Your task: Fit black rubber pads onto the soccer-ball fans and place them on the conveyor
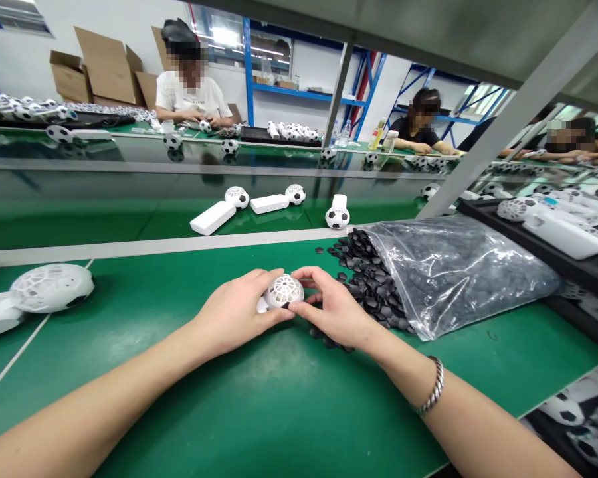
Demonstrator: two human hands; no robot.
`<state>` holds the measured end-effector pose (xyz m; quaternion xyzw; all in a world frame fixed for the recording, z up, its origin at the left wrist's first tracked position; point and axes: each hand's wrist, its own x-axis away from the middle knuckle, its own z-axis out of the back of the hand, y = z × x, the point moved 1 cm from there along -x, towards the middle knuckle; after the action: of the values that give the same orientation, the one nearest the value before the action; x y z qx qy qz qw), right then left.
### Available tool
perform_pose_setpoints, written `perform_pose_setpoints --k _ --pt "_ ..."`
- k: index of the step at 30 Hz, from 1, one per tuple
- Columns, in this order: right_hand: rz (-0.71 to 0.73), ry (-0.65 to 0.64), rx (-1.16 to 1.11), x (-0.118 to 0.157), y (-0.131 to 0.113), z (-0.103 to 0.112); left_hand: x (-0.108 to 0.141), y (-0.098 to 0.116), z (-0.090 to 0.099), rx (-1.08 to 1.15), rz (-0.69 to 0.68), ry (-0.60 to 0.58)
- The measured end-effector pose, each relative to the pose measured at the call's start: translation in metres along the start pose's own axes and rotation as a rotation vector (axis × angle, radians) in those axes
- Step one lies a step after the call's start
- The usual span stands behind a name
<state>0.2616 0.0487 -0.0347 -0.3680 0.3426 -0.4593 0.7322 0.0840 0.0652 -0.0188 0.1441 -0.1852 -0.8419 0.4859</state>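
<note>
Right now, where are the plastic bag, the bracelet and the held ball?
plastic bag point(468, 265), head view, middle of its clear side
bracelet point(437, 385), head view, on its twisted band
held ball point(286, 291), head view, on its white latticed top

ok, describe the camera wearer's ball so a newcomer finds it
On the green table, find the clear bag spilling black pieces. Just left of those pieces is a white latticed ball. Unlike the loose ball at far left, it's held by left hand and right hand.
</note>
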Motion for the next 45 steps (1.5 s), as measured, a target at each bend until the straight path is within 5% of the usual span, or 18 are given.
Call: perform_pose_setpoints --k 5,11,20,26,34,38,45 --pt "0.020 -0.031 0.019 -0.012 0.006 0.014 -0.002 0.001 0.001 0.006 -0.011 -0.003" --pt "-0.095 0.187 0.646 -0.065 0.040 0.060 -0.002 -0.003 0.000 -0.006 0.017 -0.016" --pt "-0.168 0.120 0.628 -0.093 0.071 0.068 -0.003 -0.012 0.009 -0.115 -0.190 -0.064" --pt "-0.118 0.034 0.501 -0.067 0.039 0.059 -0.004 -0.013 0.014 -0.196 -0.218 -0.023" --pt "0.211 -0.054 0.281 -0.003 -0.015 0.028 -0.005 -0.019 0.006 -0.159 -0.223 -0.014" --pt "0.234 -0.140 0.376 0.003 -0.019 0.025 -0.002 -0.018 0.008 -0.157 -0.225 -0.036" --pt "0.225 -0.083 0.237 0.000 -0.012 0.021 0.000 -0.014 0.006 -0.110 -0.167 -0.039"
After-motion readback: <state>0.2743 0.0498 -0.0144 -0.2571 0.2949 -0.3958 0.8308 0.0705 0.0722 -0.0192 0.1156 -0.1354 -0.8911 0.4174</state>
